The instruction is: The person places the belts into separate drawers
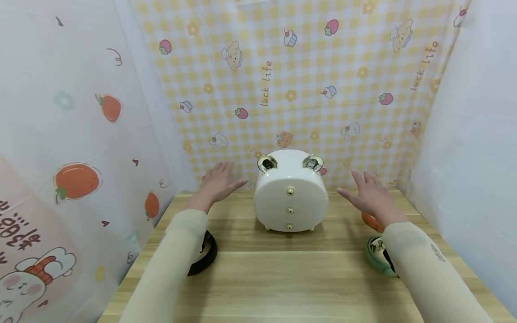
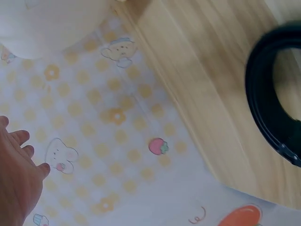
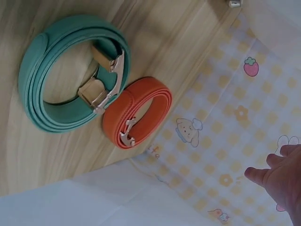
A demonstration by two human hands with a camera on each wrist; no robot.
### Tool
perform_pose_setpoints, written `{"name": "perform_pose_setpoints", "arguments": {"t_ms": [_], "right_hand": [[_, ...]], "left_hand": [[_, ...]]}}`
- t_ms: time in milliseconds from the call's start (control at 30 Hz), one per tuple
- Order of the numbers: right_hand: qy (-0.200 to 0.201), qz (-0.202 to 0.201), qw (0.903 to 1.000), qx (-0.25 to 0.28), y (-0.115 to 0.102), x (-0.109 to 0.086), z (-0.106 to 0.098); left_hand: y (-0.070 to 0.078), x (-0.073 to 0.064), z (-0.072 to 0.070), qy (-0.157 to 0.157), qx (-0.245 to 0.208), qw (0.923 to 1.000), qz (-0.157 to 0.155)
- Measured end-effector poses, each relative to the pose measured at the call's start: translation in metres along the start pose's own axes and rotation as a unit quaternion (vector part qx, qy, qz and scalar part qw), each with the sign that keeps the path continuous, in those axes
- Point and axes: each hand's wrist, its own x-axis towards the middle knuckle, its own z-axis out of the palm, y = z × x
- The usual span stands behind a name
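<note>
Glossy white and rounded like a drum, the three-knob jewellery cabinet (image 1: 272, 202) stands upright at the far middle of the wooden table (image 1: 282, 287), on small gold feet (image 1: 311, 229). Its shell looks hard and stiff, probably moderately light but smooth enough to slip, so a broad palm on each curved flank would suit it best; the gold knobs (image 1: 290, 210) and the two gold ears (image 1: 267, 164) on top seem too delicate to lift by. The left hand (image 1: 220, 181) and right hand (image 1: 367, 195) are spread wide to either side, thumbs pointing inward, apart from the cabinet and holding nothing. Coiled belts lie nearer: a black belt (image 1: 210, 258) at left, a green belt (image 1: 375, 264) at right, with an orange belt (image 1: 370, 221) just beyond it
</note>
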Motion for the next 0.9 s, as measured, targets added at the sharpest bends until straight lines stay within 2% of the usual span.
{"name": "perform_pose_setpoints", "arguments": {"t_ms": [167,367,500,667,900], "right_hand": [[0.008,-0.006,0.9997,0.022,-0.006,0.003,-0.001],[0.019,-0.009,0.9981,0.057,-0.012,0.005,0.001],[0.032,-0.018,0.9968,0.071,-0.016,0.004,0.003],[0.061,-0.025,0.9946,0.08,-0.024,0.001,0.007],[0.098,-0.019,0.99,0.099,-0.038,0.001,0.007]], "left_hand": [[0.011,0.006,-0.003,-0.006,-0.044,0.999,0.0],[0.024,0.014,-0.004,-0.001,-0.116,0.9932,0.003],[0.034,0.019,-0.001,-0.004,-0.165,0.9862,-0.002],[0.045,0.022,0.003,-0.017,-0.23,0.9729,-0.013],[0.052,0.026,0.0,-0.019,-0.252,0.9669,-0.037]]}}
